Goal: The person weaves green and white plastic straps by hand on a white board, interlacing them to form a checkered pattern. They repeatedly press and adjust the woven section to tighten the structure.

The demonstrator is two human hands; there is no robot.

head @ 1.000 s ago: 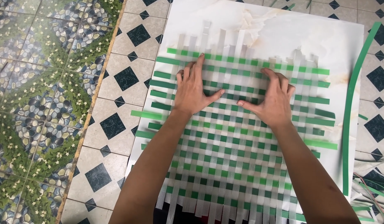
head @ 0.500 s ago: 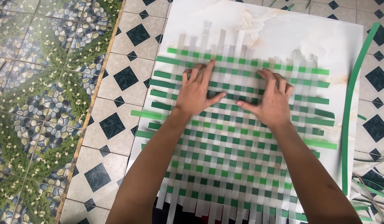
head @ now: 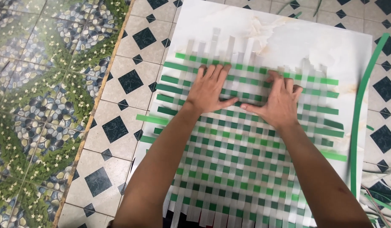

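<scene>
Both hands flat, palms down, on the woven mat (head: 242, 164), a checker weave of green and white strips lying on a pale marbled board (head: 330, 46) on the floor. Left hand (head: 210, 89): fingers extended and close together, pointing away from the person, thumb stuck out toward the right. Right hand (head: 280, 101): fingers extended, bunched slightly, thumb pointing left; the two thumb tips are just beside each other, near touching, can't tell if they actually meet. Neither hand pinches or grips anything, both just press on the upper part of the weave. Hands sit near the far edge of the mat, where the weave is looser: loose white strip ends (head: 229, 46) poke out past the last green row at uneven lengths. Green strip ends stick out on both sides of the mat. One long loose green strip (head: 359, 109) lies along the board's right edge, apart from the mat, curving slightly. More strips in a tangle (head: 381, 198) at lower right, partly cut off by the frame. Board rests on diamond-pattern floor tiles (head: 119, 105); pebble-and-flower tiles (head: 39, 84) further left.
</scene>
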